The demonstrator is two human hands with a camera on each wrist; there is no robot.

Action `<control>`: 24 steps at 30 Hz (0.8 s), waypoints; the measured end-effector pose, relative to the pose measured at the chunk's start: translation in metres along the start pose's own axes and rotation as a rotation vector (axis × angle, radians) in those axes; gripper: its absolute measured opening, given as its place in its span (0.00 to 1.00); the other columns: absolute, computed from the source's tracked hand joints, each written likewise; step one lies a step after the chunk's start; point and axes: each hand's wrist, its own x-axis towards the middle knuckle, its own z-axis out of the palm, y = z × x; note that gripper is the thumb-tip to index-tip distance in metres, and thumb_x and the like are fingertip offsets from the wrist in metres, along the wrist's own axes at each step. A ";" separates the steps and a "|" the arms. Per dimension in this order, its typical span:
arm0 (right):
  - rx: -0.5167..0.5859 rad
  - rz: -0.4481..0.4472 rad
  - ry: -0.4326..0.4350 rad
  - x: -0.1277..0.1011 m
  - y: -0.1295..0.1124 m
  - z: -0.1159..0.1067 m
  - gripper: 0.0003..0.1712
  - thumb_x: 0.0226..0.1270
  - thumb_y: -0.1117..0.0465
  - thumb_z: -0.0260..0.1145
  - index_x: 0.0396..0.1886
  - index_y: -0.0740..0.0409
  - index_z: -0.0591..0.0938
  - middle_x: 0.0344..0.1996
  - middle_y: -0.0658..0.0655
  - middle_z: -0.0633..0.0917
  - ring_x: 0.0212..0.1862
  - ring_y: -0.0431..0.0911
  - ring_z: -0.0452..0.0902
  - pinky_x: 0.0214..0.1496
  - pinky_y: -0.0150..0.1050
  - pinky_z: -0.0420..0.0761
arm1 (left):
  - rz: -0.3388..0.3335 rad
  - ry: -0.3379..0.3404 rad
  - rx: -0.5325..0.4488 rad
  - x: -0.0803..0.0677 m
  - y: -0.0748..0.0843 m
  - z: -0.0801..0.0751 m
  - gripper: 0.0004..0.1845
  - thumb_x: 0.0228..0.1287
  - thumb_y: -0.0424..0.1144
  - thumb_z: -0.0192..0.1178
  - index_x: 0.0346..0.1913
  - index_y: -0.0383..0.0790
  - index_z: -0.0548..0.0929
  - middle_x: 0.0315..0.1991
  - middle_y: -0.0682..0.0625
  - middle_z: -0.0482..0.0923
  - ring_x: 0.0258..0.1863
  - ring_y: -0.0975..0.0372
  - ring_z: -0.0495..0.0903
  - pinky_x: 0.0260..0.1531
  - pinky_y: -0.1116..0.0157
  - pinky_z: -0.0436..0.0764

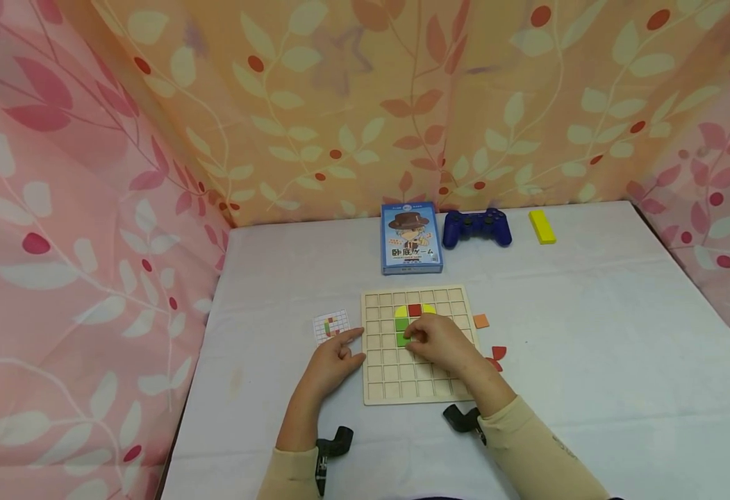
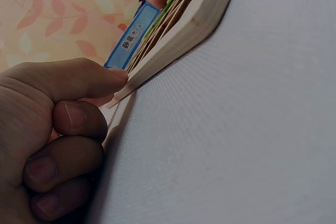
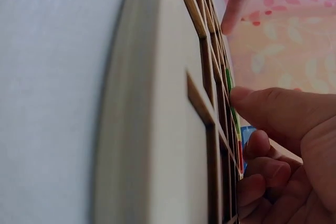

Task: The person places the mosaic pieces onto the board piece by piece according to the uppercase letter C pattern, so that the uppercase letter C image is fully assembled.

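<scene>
Your right hand (image 1: 438, 342) rests on the wooden grid board (image 1: 417, 396), near its centre. Its fingers (image 3: 273, 111) are curled and their tips press on a green tile (image 1: 401, 339) that sits in a cell there; whether they pinch it or only push it, I cannot tell. At 12 o'clock from this tile you see more tiles in the grid: another green one, a yellow one (image 1: 400, 312) and a red one (image 1: 414, 310).

Your left hand (image 1: 333, 360) lies at 9 o'clock of the board. The index finger (image 2: 79, 80) is straight and touches the board's left edge, while the other fingers are loosely curled and hold nothing.

A pattern card (image 1: 330, 326) lies on the table (image 1: 590, 347) just at 11 o'clock from the left hand. At 3 o'clock of the board lie an orange square (image 1: 480, 321) and red pieces (image 1: 496, 356). At 12 o'clock, well apart from the board, stand a blue box (image 1: 410, 238), a blue gamepad (image 1: 477, 227) and a yellow block (image 1: 542, 226).
</scene>
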 end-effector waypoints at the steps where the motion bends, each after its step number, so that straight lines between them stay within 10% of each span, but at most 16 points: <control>1: 0.007 0.004 -0.001 -0.001 0.000 0.000 0.07 0.61 0.62 0.77 0.38 0.53 0.89 0.29 0.46 0.79 0.35 0.43 0.73 0.40 0.41 0.75 | -0.001 0.000 0.001 0.000 0.000 0.000 0.27 0.66 0.39 0.70 0.67 0.47 0.81 0.13 0.56 0.66 0.14 0.65 0.62 0.17 0.67 0.62; 24: 0.071 -0.079 0.187 -0.027 -0.011 -0.049 0.09 0.65 0.62 0.76 0.44 0.57 0.89 0.32 0.46 0.78 0.32 0.44 0.70 0.34 0.36 0.72 | -0.012 0.007 0.027 0.000 0.000 0.001 0.27 0.65 0.40 0.70 0.67 0.49 0.81 0.13 0.57 0.66 0.13 0.66 0.62 0.17 0.67 0.62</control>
